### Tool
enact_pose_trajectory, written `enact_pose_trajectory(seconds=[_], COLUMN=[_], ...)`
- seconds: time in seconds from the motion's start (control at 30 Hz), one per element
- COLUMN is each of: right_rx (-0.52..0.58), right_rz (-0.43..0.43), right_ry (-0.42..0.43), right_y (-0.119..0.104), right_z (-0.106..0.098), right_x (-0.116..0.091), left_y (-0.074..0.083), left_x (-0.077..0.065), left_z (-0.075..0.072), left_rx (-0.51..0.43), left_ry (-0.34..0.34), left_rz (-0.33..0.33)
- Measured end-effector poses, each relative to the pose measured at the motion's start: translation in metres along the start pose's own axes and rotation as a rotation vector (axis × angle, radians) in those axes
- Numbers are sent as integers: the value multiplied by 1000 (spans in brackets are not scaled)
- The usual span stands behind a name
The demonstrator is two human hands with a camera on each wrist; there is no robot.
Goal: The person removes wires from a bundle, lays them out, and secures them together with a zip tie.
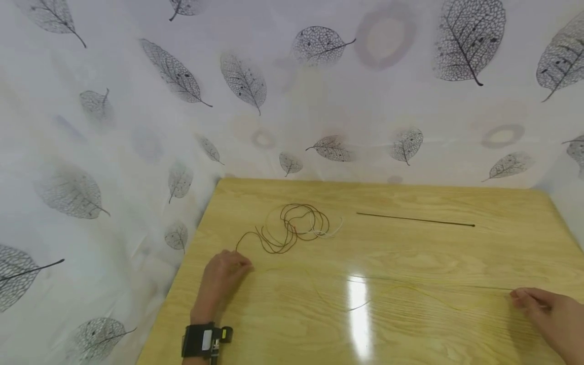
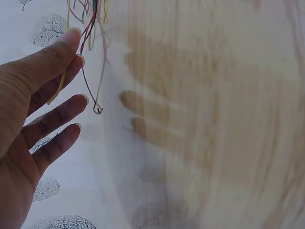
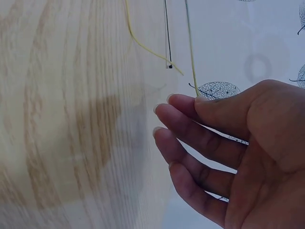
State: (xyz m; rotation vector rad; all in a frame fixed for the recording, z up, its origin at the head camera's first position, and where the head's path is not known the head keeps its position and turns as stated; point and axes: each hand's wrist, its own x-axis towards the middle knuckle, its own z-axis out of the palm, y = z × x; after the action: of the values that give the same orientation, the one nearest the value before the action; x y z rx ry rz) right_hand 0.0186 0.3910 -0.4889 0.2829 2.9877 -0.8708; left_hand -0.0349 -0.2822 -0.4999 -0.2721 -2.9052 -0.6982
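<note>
the left hand (image 1: 223, 276) pinches a yellow cord (image 2: 61, 88) between its fingers and the right hand (image 1: 549, 312) pinches a yellow-green cord (image 3: 192, 57) likewise, low over the bench (image 1: 410, 337), nearer than the coiled brown cords (image 1: 294, 231) and thin dark rod (image 1: 415, 219)

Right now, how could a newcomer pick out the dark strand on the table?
Find the table below the leaf-print wall. Toward its far edge in the head view, right of the tangled cords, lies the dark strand: straight, unlike their loops.
</note>
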Motion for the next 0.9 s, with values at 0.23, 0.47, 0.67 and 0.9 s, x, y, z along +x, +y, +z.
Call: enact_pose_trajectory(seconds=[0.23,0.47,0.67,0.9], right_rx=[-103,-141,-135,-139], right_rz=[55,10,-45,-75], right_ry=[-90,-81,-68,-48], right_y=[3,2,1,-3], right_z=[4,9,9,7], right_x=[0,0,0,1], left_y=[2,7,7,5], left_x=[1,4,3,2], left_z=[7,9,10,12], left_rx=[28,-9,0,-10], left_ry=[-24,-52,-46,-27], left_rz=[7,13,53,88])
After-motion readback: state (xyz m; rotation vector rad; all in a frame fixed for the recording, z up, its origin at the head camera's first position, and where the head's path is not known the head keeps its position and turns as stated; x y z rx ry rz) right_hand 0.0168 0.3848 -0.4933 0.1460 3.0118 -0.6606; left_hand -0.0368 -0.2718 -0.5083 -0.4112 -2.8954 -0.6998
